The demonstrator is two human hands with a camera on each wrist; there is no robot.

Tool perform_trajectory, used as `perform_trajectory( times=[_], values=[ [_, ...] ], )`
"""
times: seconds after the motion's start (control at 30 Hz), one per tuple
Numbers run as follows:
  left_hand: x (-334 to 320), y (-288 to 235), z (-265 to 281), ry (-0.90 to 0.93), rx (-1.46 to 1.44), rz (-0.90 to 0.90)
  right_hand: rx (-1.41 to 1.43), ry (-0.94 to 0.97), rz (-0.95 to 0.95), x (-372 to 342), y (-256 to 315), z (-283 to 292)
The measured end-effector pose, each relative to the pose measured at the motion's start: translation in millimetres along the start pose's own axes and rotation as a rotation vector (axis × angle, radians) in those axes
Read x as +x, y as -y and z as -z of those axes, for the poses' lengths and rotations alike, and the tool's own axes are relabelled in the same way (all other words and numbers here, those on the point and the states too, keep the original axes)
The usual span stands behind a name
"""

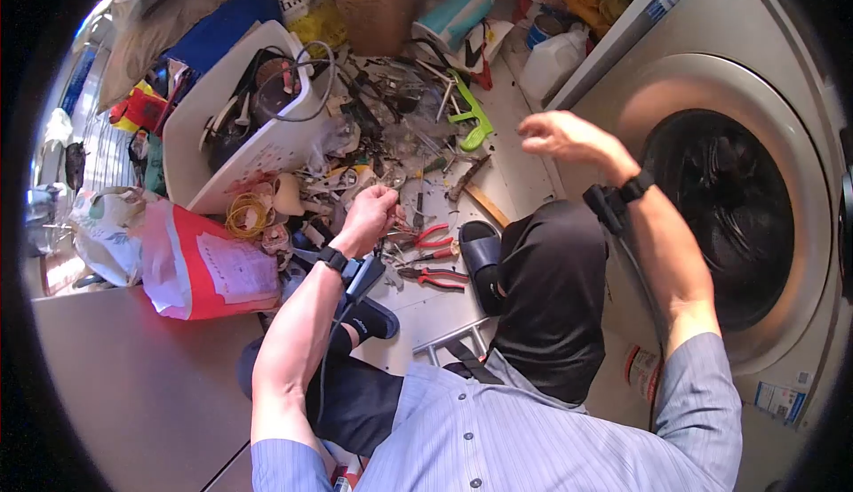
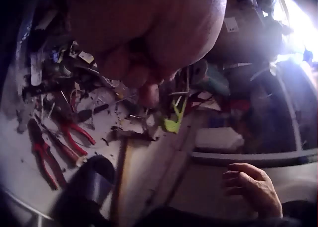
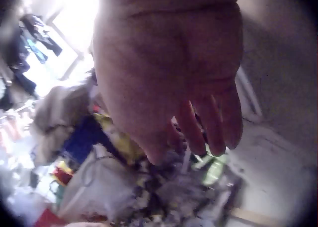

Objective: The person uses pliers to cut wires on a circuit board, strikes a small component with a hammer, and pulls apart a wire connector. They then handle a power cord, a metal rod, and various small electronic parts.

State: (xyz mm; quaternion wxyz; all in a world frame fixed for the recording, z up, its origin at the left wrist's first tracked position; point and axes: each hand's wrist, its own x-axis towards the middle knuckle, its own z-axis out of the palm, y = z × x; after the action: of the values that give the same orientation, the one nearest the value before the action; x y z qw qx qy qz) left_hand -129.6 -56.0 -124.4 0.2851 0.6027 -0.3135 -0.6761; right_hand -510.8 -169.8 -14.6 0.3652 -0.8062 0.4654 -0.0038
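Above the scattered tools and scraps, the left hand (image 1: 367, 218) has its fingers curled in; no object shows in it. In the left wrist view the same hand (image 2: 144, 53) fills the top, fingertips bent inward. Red-handled pliers (image 1: 433, 277) and more red-handled tools lie on the floor just below it. The right hand (image 1: 569, 138) is raised in front of the washing machine, holding nothing. Its palm (image 3: 169, 68) and loosely extended fingers show in the right wrist view. A hammer with a wooden handle (image 1: 486, 205) and a bright green tool (image 1: 475, 128) lie between the hands.
A white bin (image 1: 267, 150) holding a cable and tools tilts at the left, beside a red and white bag (image 1: 209, 265). The washing machine (image 1: 800, 314) stands at the right. A cardboard box (image 1: 373, 12) is at the back. Slippered feet (image 1: 481, 256) flank the tools.
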Motion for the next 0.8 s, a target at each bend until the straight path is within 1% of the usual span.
perform_trajectory(
  times=[0.07,0.1,0.13,0.17,0.2,0.23,0.27,0.33,0.37,0.4,0.43,0.5,0.53,0.57,0.6,0.67,0.7,0.73,0.8],
  values=[
    [16,15,-12,-0.057,0.128,0.031,0.117,0.118,-0.309,5,-48,-51],
    [31,32,-17,-0.035,0.086,0.062,0.039,0.044,-0.225,11,-103,-104],
    [47,49,-21,-0.011,0.045,0.095,-0.016,0.113,-0.293,11,-116,-135],
    [50,51,-33,-0.001,0.044,0.121,-0.062,0.120,-0.223,16,-159,-186],
    [68,73,-37,0.018,0.057,0.102,0.024,0.155,-0.286,18,-170,-216],
    [80,86,-42,0.039,0.057,0.131,0.046,0.077,-0.316,21,-188,-253],
    [90,97,-48,0.061,0.058,0.161,-0.030,0.082,-0.358,27,-180,-265],
    [111,116,-59,0.072,0.051,0.215,-0.052,0.016,-0.397,42,-172,-290],
    [121,121,-62,0.070,0.031,0.254,-0.046,0.033,-0.403,51,-170,-301],
    [128,123,-65,0.067,0.012,0.293,-0.082,-0.024,-0.362,59,-167,-311],
    [142,138,-66,0.067,0.008,0.312,-0.117,-0.082,-0.320,68,-167,-320],
    [164,165,-67,-0.001,-0.108,0.342,-0.143,-0.068,-0.328,86,-169,-333],
    [171,170,-66,-0.001,-0.108,0.357,-0.178,-0.072,-0.331,93,-169,-334],
    [178,175,-66,0.011,-0.104,0.360,-0.099,-0.130,-0.330,94,-169,-334],
    [185,177,-65,0.023,-0.101,0.359,-0.094,-0.120,-0.336,98,-169,-330],
    [198,178,-68,0.040,-0.093,0.364,0.158,0.019,-0.444,106,-171,-315],
    [203,179,-70,0.053,-0.083,0.357,0.627,0.079,-0.657,106,-155,-289],
    [207,181,-72,0.057,-0.088,0.360,0.624,0.081,-0.663,102,-161,-295],
    [216,183,-82,0.060,-0.123,0.343,0.446,-0.159,-0.516,87,-171,-301]
  ],
)
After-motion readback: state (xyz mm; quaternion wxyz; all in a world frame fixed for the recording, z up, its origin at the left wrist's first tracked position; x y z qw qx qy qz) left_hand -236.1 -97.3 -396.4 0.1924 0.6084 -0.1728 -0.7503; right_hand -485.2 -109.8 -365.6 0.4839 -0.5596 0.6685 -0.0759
